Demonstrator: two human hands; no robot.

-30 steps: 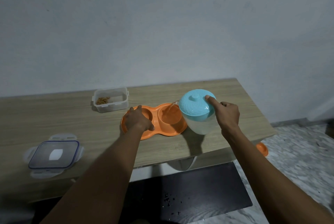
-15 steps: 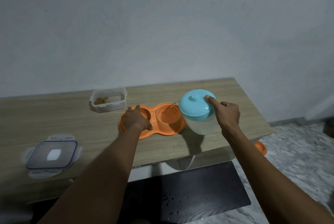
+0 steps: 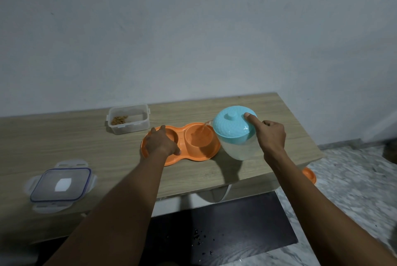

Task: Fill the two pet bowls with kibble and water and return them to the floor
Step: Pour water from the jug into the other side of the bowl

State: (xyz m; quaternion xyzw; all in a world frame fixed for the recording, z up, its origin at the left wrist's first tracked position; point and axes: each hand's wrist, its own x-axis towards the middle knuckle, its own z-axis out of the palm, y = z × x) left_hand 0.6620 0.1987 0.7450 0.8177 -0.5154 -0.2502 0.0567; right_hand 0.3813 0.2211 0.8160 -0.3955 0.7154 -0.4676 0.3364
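The left hand lies flat, fingers spread, pressing on the left bowl of the orange double pet dish at the middle of the frame; it grips nothing, only rests on the rim and covers most of that bowl. The right hand is closed around the far side of a clear jug, forefinger stretched out on its turquoise lid. The jug leans left, spout over the right bowl, and a thin thread of water runs in. The dish's long axis runs left to right across the wooden table. Toward upper left an open clear tub holds a little kibble in one corner. Its clip lid lies flat at lower left. Whether kibble sits under the left palm, I can't make out.
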